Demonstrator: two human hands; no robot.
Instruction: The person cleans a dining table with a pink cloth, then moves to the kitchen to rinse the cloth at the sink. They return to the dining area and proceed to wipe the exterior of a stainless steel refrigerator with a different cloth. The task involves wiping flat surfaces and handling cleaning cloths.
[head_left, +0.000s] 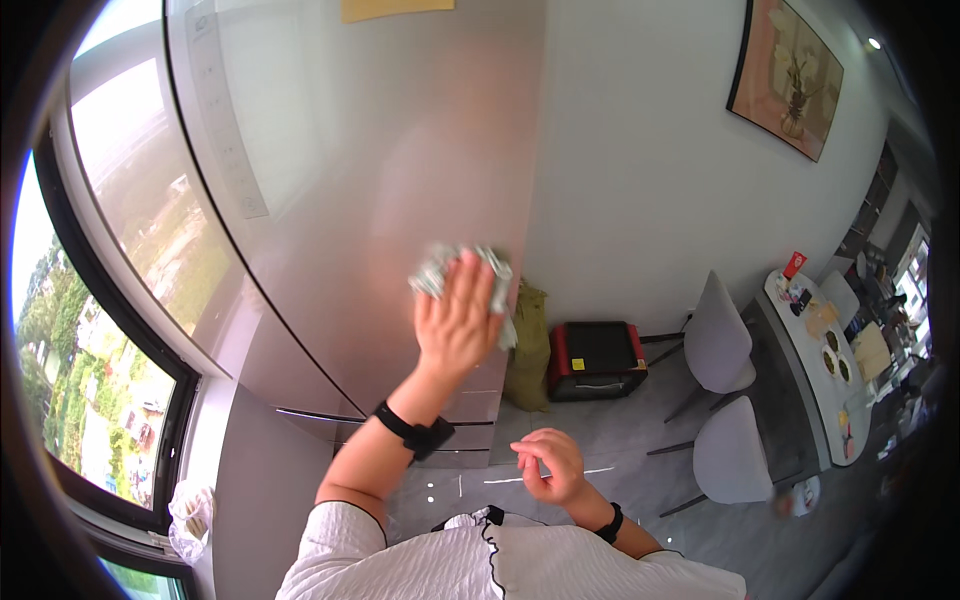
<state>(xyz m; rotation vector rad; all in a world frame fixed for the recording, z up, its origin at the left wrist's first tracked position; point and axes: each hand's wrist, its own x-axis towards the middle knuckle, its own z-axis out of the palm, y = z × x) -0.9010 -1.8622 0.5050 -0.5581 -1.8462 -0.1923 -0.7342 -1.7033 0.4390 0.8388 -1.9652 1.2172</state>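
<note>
My left hand presses a crumpled white-and-green cloth flat against the glossy pinkish-grey door of what looks like a tall refrigerator. The fingers are spread over the cloth, near the door's right edge. A black band with a small box sits on that wrist. My right hand hangs in the air in front of my body, loosely curled, with nothing in it. It is apart from the door. A dark vertical gap divides this door from the one at its left, and lower panels lie beneath.
A window is at the left, with a plastic bag on its sill. Right of the door stand a green woven sack and a red-and-black oven-like appliance. Grey chairs line a table with dishes. A framed picture hangs above.
</note>
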